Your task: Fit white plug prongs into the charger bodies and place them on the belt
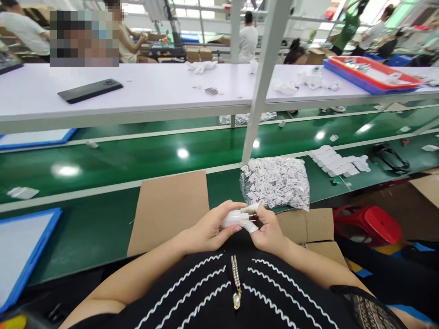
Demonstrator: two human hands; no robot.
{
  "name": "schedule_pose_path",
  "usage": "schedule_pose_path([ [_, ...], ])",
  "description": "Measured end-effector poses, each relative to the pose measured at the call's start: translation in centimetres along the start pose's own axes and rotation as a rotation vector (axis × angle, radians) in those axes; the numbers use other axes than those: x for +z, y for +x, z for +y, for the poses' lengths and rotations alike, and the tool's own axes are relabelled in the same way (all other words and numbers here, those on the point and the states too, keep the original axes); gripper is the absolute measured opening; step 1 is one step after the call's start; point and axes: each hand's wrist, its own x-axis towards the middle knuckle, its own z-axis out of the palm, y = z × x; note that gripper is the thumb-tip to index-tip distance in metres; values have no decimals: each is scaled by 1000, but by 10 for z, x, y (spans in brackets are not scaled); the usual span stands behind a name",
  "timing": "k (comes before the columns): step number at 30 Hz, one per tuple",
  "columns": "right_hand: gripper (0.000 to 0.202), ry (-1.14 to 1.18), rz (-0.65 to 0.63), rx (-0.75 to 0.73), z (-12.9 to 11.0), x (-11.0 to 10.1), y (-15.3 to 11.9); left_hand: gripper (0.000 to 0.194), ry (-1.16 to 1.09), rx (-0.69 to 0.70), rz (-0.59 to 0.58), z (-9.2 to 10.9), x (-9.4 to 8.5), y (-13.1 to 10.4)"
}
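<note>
Between my two hands, close to my chest, is a small white plug adapter [233,219] with prongs pointing right. My left hand [209,227] grips its body between thumb and fingers. White wraps cover the thumb and a finger of my right hand [269,230], which pinches the prong end. Just beyond my hands lies a clear bag of small white parts [276,183]. A flat piece of cardboard [171,210] rests on the green bench to the left of them.
A white shelf [154,87] on metal posts runs across, bearing a black phone [91,90] and red and blue trays [373,73]. White blocks [332,161] stand in rows at the right. Blue-edged tray [27,251] at left, red stool [372,225] at right. Several people are beyond.
</note>
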Motion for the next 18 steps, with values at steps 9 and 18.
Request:
schedule_pose_path([
  [9, 18, 180, 76, 245, 33, 7, 8, 54, -234, -387, 219, -41, 40, -6],
  [18, 69, 163, 104, 696, 126, 10, -63, 79, -402, -746, 353, -143, 81, -55],
])
